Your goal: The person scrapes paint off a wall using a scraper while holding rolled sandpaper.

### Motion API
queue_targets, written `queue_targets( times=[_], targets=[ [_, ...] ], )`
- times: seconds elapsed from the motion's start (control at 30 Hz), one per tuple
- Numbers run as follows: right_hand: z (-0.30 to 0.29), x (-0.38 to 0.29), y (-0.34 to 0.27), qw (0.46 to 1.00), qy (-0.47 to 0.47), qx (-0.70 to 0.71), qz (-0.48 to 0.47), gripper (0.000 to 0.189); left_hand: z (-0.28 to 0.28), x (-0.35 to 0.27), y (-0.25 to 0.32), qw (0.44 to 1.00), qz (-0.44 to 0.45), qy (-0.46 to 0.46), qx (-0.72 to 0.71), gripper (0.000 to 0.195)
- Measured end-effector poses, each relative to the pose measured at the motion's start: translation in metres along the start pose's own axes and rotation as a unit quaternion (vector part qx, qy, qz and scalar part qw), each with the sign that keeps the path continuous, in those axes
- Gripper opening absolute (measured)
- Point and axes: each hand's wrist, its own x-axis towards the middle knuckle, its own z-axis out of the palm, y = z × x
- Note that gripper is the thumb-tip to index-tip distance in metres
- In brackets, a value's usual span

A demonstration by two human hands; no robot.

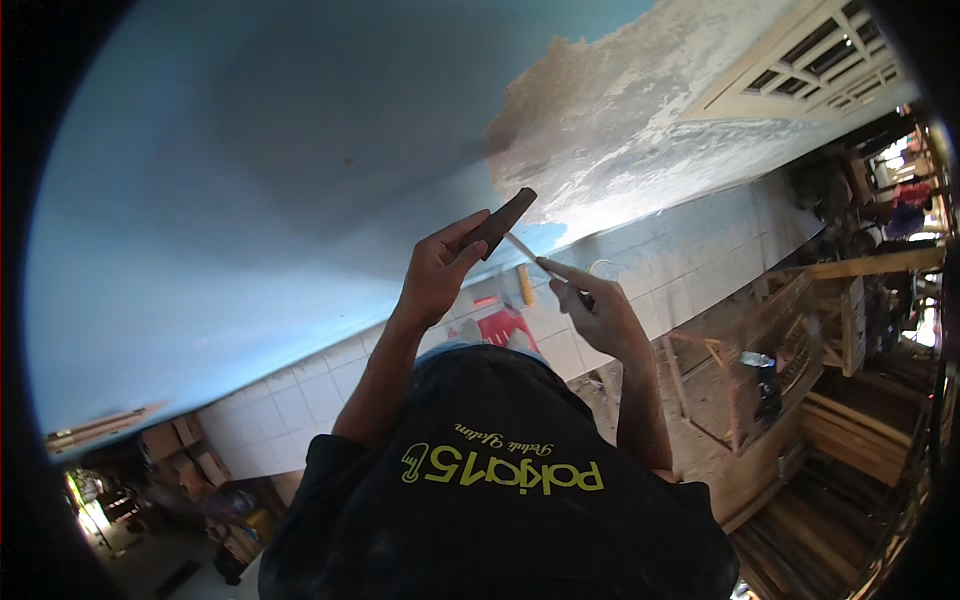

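Observation:
My left hand grips a dark flat piece, thumb on its near face; its material is unclear. In my right hand is a slim tool with a pale, thin blade, perhaps a scraper or putty knife. The blade's tip meets the lower edge of the dark piece, or lies just behind it. Both hands are raised in front of a blue painted wall. Beyond the dark piece is a rough, bare grey-white patch with a ragged paint edge.
White tiles run along the wall's foot. Below me are a red plastic surface, a yellow cylindrical object and a round rim. A wooden frame and stacked planks stand right. A white-framed window is upper right.

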Motion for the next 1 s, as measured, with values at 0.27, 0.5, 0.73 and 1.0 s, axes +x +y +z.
queue_targets(
  times=[0.27,0.5,0.73,1.0],
  targets=[
    [0.006,0.003,-0.023,0.998,-0.043,-0.042,0.030,0.037,0.006,-0.004,-0.012,0.988,0.095,0.048,0.112,0.038],
    [-0.002,0.009,-0.012,0.995,-0.079,-0.031,0.044,0.036,0.009,-0.004,-0.003,0.987,0.078,0.042,0.131,0.037],
    [-0.006,0.023,-0.016,0.997,-0.012,-0.014,0.076,0.034,0.007,0.006,0.002,0.978,0.132,0.041,0.159,0.035],
    [-0.003,0.025,-0.005,0.995,-0.095,-0.005,0.007,0.032,0.001,0.004,-0.002,0.947,0.164,0.066,0.270,0.031]
  ],
)
